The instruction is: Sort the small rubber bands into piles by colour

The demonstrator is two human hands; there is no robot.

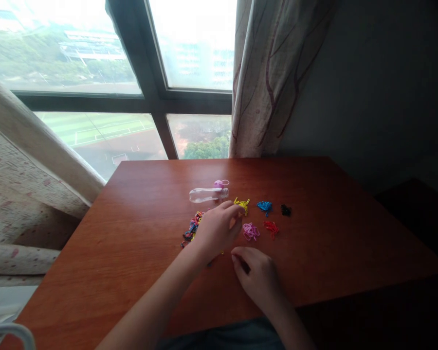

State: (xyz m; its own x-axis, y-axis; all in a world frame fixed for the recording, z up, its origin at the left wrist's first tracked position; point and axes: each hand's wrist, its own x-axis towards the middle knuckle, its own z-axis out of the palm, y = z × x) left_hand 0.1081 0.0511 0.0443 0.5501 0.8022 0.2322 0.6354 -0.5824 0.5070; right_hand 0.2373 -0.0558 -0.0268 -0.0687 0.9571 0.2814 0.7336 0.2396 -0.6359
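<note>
My left hand [221,224] reaches over the table with thumb and fingers drawn together, its fingertips at the edge of a pile of yellow bands [242,204]. Whatever it pinches is too small to make out. Partly hidden behind it is a mixed heap of multicoloured bands [191,228]. My right hand [257,273] rests nearer the table's front, fingers curled and fingertips close together; I cannot see what is in them. Beyond my hands lie small piles of pink bands [250,232], red bands [271,229], blue bands [264,207] and black bands [285,210].
A clear bottle [204,195] lies on its side on the brown wooden table [332,243], with a pink loop-topped cap [221,183] behind its neck. A window [156,104] and curtains [259,78] stand past the far edge. A white curved rail [10,330] shows at lower left.
</note>
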